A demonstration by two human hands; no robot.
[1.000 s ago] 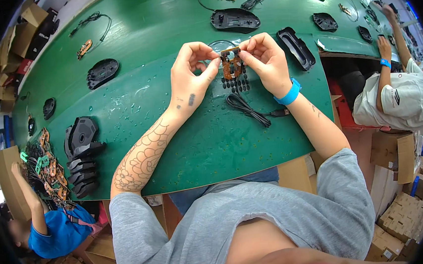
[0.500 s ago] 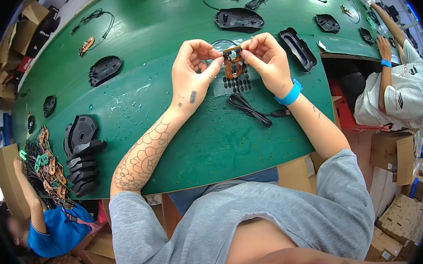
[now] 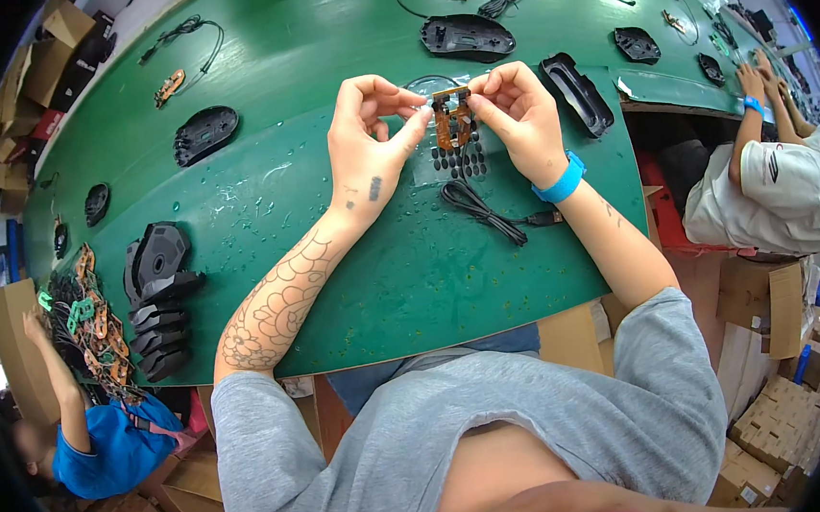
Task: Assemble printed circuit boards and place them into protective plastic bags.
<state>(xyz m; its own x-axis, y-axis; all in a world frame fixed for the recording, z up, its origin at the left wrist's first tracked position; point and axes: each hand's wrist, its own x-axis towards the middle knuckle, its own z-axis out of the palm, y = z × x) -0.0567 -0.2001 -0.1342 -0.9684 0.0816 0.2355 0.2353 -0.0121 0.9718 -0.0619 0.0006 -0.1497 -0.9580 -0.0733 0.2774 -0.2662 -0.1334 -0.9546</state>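
A small orange-brown circuit board with dark parts is held up over the table, its top edge level with my fingertips. My right hand pinches its upper right corner between thumb and forefinger. At the upper left edge, the thumb and forefinger of my left hand are closed together; the exact contact is small to see. Below the board lies a clear sheet with rows of black oval pads. A bundled black cable with a plug rests just nearer to me.
Black mouse shells and an open black shell lie beyond and right of my hands. Stacked black shells and heaped boards are at left. Co-workers sit either side: a blue shirt and a white shirt.
My left hand has shifted slightly left, and the board shows a little more of its face. The co-worker at right has drawn a raised arm down toward the table.
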